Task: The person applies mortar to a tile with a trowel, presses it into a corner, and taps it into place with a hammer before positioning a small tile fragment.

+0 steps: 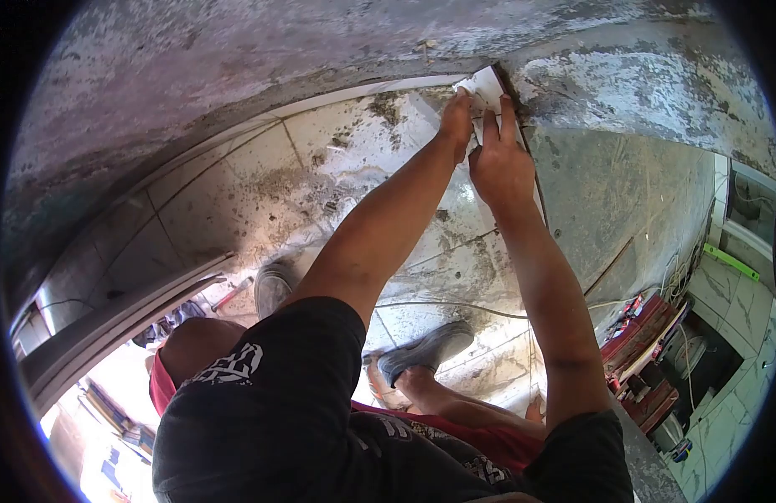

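Note:
In the head view, a small white piece of tile (486, 86) sits in the corner where the tiled floor meets the wall. My left hand (456, 124) is closed at its left side, with the fingertips at its edge. From the near side my right hand (501, 163) reaches onto the same piece, two fingers stretched along it and the others bent beneath. Both hands are close together, and parts of the piece are hidden behind my fingers. Dirt and mortar smears cover the white floor tiles (321, 159) around it.
A bare concrete floor (606, 176) borders the tiles on the right. A cable (455, 307) crosses the floor past my grey shoe (428, 350). Red boxes (643, 339) and a green spirit level (731, 261) are at the right. A red-handled tool (231, 295) lies at the left.

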`<state>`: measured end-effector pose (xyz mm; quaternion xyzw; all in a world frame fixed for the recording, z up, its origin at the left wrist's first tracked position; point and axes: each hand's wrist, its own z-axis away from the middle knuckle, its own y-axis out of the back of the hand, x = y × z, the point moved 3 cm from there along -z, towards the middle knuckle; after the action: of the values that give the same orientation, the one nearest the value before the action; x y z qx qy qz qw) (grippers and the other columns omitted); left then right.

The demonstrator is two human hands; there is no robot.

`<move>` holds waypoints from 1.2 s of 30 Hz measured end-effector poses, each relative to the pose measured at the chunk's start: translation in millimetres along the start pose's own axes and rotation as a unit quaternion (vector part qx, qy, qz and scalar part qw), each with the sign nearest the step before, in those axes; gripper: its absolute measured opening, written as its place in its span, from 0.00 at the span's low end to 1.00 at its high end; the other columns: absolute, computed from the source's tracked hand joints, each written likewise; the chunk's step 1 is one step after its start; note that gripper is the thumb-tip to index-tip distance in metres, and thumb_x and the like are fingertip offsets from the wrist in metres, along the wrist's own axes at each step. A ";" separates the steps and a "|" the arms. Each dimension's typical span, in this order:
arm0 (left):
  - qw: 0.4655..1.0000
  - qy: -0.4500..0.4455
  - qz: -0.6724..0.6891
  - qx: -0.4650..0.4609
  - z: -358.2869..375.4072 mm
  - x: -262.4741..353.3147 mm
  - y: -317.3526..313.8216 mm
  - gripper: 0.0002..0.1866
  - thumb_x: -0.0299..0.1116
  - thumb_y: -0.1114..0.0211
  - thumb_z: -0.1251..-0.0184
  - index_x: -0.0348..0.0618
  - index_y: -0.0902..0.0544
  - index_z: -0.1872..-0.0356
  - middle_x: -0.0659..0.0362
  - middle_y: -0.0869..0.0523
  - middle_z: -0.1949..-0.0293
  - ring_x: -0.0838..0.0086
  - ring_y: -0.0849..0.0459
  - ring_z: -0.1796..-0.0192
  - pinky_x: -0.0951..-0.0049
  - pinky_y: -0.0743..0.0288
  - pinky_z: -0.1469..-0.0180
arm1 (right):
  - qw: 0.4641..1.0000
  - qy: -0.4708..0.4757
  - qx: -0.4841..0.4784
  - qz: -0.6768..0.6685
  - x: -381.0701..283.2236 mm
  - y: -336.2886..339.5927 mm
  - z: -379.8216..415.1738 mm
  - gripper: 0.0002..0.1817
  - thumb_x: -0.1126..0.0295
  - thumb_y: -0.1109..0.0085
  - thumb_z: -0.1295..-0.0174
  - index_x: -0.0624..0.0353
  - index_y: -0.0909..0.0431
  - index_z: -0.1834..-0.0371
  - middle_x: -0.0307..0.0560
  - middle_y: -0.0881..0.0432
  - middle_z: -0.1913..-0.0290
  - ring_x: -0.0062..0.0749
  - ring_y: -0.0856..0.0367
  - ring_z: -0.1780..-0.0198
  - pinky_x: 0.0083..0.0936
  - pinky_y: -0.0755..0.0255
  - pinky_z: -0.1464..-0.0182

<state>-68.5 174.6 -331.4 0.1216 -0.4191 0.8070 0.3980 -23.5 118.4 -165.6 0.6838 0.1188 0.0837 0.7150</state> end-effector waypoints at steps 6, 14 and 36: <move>1.000 -0.011 0.007 0.000 14.2 15.7 -9.4 0.22 0.47 0.53 0.27 0.46 0.24 0.42 0.56 0.22 0.47 0.67 0.23 0.49 0.63 0.31 0.47 | 0.992 0.053 0.011 0.110 1.0 -3.5 4.6 0.28 0.72 0.43 0.47 0.62 0.30 0.39 0.54 0.40 0.26 0.46 0.14 0.70 0.35 0.18 0.67; 0.998 0.001 0.054 0.045 56.2 24.8 19.4 0.25 0.47 0.51 0.29 0.49 0.26 0.36 0.59 0.23 0.43 0.67 0.23 0.47 0.63 0.30 0.48 | 0.978 0.066 -0.045 0.192 13.5 -60.3 -21.4 0.31 0.69 0.45 0.43 0.64 0.34 0.34 0.54 0.38 0.27 0.43 0.14 0.71 0.38 0.19 0.66; 0.900 0.108 -0.412 -0.095 169.4 58.6 72.6 0.26 0.42 0.49 0.28 0.42 0.31 0.33 0.53 0.22 0.43 0.65 0.21 0.50 0.65 0.28 0.52 | 0.910 -0.330 -0.068 -0.243 -25.7 -85.4 59.9 0.18 0.69 0.51 0.36 0.57 0.25 0.43 0.53 0.27 0.40 0.48 0.21 0.42 0.44 0.24 0.45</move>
<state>-184.1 51.2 -237.6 0.1570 -0.3605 0.5354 0.7475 -34.7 49.5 -247.3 0.5720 0.0322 -0.3149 0.7567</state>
